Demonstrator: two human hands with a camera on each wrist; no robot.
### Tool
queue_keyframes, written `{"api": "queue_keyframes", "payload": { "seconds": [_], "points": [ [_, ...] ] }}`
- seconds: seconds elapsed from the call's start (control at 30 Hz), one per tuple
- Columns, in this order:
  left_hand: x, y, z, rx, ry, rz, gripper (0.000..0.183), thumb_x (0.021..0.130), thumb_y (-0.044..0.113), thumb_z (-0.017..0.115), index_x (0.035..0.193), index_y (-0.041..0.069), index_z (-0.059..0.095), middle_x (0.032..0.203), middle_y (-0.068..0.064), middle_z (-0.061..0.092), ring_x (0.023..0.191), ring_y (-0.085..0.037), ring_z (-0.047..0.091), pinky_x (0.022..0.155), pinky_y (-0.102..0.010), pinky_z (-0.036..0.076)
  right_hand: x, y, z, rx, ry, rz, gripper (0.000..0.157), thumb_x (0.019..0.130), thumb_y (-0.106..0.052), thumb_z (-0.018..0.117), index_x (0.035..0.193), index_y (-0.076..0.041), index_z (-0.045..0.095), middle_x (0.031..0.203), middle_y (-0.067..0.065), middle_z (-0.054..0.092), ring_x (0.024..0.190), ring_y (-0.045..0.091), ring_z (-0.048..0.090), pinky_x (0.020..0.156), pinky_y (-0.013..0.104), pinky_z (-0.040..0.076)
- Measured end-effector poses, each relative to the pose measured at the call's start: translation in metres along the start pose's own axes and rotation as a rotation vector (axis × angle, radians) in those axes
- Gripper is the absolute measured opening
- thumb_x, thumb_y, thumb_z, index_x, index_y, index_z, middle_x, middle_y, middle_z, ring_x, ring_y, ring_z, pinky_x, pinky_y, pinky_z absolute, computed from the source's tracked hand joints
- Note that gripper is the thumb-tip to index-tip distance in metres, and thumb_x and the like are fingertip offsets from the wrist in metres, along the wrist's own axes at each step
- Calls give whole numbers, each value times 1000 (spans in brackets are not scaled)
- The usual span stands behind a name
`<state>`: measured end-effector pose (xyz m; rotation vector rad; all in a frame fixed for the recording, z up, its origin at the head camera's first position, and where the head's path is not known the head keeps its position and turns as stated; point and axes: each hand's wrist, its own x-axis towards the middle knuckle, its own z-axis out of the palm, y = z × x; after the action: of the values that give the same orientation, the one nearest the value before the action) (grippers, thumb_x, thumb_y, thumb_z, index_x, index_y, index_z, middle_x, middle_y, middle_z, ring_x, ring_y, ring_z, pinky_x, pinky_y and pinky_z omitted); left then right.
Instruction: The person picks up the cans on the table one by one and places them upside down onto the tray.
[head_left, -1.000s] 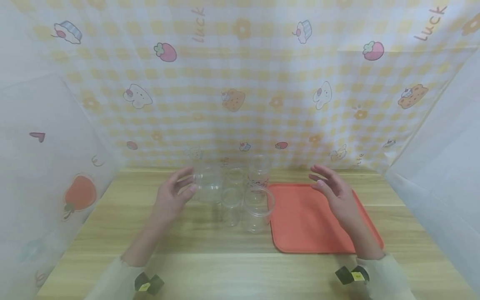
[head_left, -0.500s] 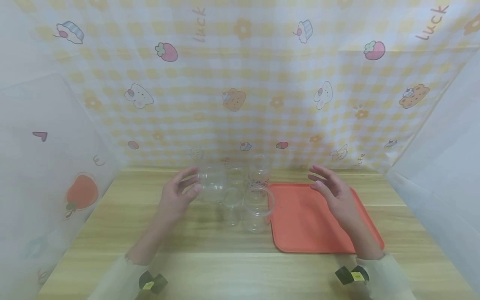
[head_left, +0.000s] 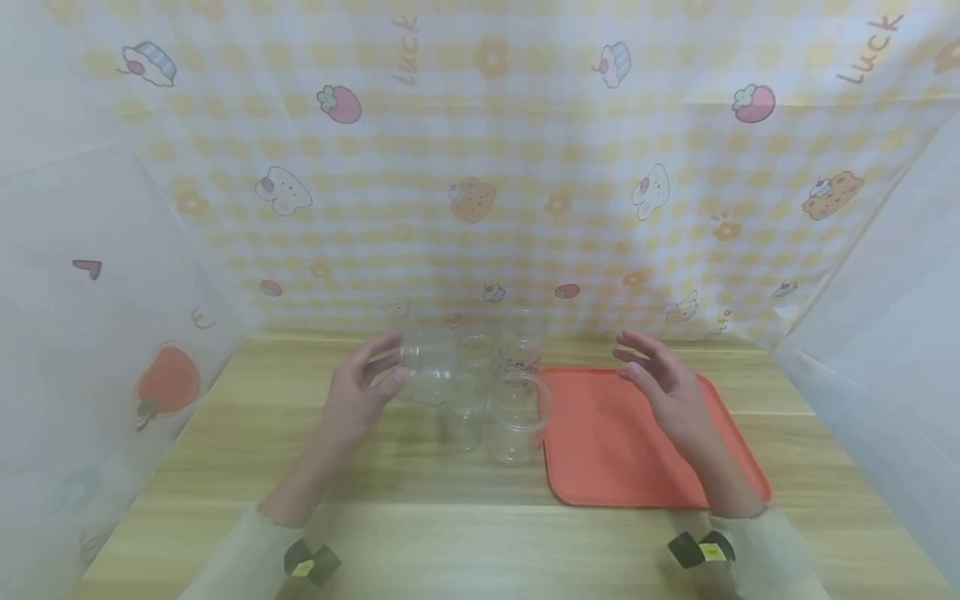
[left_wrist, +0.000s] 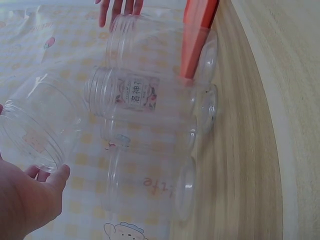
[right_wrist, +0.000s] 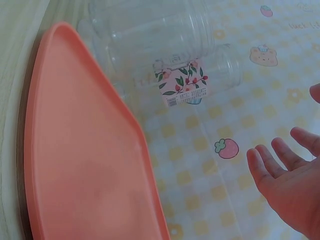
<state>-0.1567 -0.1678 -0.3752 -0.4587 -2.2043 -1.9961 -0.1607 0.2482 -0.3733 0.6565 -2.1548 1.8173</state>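
Observation:
My left hand (head_left: 363, 392) grips a clear plastic jar (left_wrist: 47, 117) by its ridged neck. The jar lies on its side in the air, its mouth toward the palm and its base toward the other jars. Beside it stand several clear jars: a wide one (head_left: 516, 446) in front, a slim one (head_left: 468, 429) to its left, and a slim one with a pink floral label (right_wrist: 182, 82) behind. Over the red tray (head_left: 600, 450), my right hand (head_left: 663, 387) hovers, palm inward, fingers loosely bent, with nothing in it.
The tray rests on the wooden table (head_left: 420, 542), right of the jars, its left edge close against them. A checked cloth (head_left: 480, 250) hangs behind the table's back edge, and white sheets (head_left: 90, 350) close off both sides.
My left hand has carried the jar a little to the right, closer to the standing jars. The right hand has hardly moved, and the standing jars and tray stay put.

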Motion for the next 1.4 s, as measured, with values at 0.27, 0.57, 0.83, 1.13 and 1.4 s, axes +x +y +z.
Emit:
{"api": "queue_keyframes", "payload": {
  "seconds": [0.27, 0.57, 0.83, 1.13, 1.4],
  "points": [
    [1, -2, 2, 10, -2, 2, 55, 99, 16, 62, 149, 3, 45, 152, -12, 43, 135, -37, 44, 104, -60, 42, 1, 2, 4, -18, -20, 30, 42, 106, 1, 49, 148, 4, 44, 142, 12, 53, 129, 34, 52, 100, 32, 50],
    [2, -3, 5, 15, 1, 18, 55, 98, 16, 61, 149, 1, 45, 151, -15, 43, 134, -41, 44, 103, -64, 41, 4, 2, 9, 39, -21, -11, 43, 104, 6, 50, 145, 13, 40, 142, 14, 52, 129, 32, 53, 100, 30, 51],
    [4, -4, 8, -10, 5, 7, 56, 98, 16, 61, 149, 3, 45, 150, -13, 44, 134, -38, 44, 104, -63, 41, 5, 2, 12, 29, -33, 5, 44, 104, 5, 49, 147, 9, 41, 144, 15, 50, 132, 34, 50, 101, 33, 50],
    [6, -4, 13, -18, 9, -2, 58, 97, 20, 62, 150, 3, 45, 150, -10, 45, 134, -35, 45, 104, -60, 43, 7, 3, 19, 23, -46, 8, 45, 105, 3, 50, 148, 7, 41, 146, 16, 49, 133, 46, 44, 103, 39, 48],
    [10, -2, 18, -24, 11, 12, 58, 95, 21, 65, 149, 5, 47, 149, -12, 46, 132, -36, 47, 102, -57, 46, 10, 0, 25, 30, -52, -5, 45, 105, 2, 51, 148, 7, 41, 146, 18, 48, 133, 48, 43, 103, 33, 48]
  ]
}}
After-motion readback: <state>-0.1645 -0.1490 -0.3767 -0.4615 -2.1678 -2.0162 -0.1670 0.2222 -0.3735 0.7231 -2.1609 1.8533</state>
